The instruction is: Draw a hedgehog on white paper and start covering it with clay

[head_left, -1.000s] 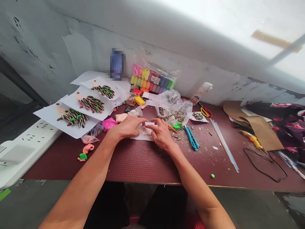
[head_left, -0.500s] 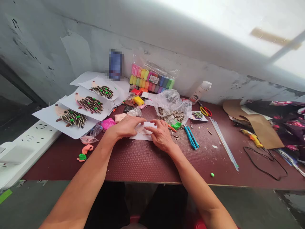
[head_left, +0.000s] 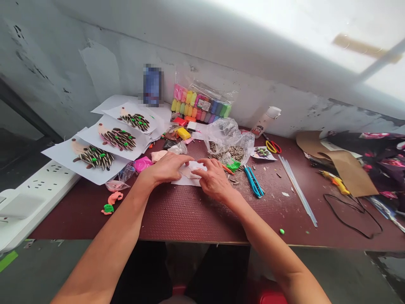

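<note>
A small white paper [head_left: 186,180] lies on the dark red table, with a thin pale layer on it, perhaps clay. My left hand [head_left: 169,167] rests over the paper's left side, its fingers apart and pointing right. At the paper's right side is my right hand [head_left: 215,177], fingers spread, the index and middle fingertips on or just above the pale layer. Neither hand has anything gripped. Just behind my right hand, striped sunflower seeds [head_left: 234,153] lie in and around a clear plastic bag [head_left: 226,131].
Hedgehog pictures on white sheets [head_left: 91,171] lie at left, beside a white power strip [head_left: 41,192]. Coloured clay packs [head_left: 202,103] stand behind. Rightward are a blue cutter [head_left: 253,181], scissors [head_left: 272,146], clear sticks [head_left: 297,190] and a yellow glue gun [head_left: 338,184] with a cord.
My right hand has shifted very slightly, its fingers still spread over the paper. My left hand keeps nearly the same pose. The view has moved a little.
</note>
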A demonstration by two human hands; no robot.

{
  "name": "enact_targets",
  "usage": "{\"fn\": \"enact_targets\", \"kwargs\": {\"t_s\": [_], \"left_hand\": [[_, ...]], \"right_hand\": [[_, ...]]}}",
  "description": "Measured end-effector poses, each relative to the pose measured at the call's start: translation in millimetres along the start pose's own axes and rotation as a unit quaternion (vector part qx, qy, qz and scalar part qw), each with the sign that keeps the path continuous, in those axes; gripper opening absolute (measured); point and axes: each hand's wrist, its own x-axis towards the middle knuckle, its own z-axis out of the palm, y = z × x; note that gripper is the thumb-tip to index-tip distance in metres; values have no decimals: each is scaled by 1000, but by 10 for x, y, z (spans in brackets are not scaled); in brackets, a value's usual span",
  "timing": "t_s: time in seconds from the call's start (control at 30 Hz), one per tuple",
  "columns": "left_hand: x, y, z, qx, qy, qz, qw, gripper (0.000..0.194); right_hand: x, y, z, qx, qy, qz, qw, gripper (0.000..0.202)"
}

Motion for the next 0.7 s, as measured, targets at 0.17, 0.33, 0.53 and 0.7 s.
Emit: {"fn": "enact_targets", "kwargs": {"t_s": [0.17,0.33,0.53,0.7], "left_hand": [[-21,43,-27,2,1,-9,1000,72],[-47,99,-74,15,-14,-31,999,75],[-52,111,-72,13,-10,-32,999,74],[-59,144,-106,13,-24,-36,999,73]], "right_hand": [[65,-70,27,20,27,-32,999,27],[88,0,103,53,50,21,997,21],[-38,69,118,42,42,-45,997,30],[-143,53,155,96,59,-10,994,34]]}}
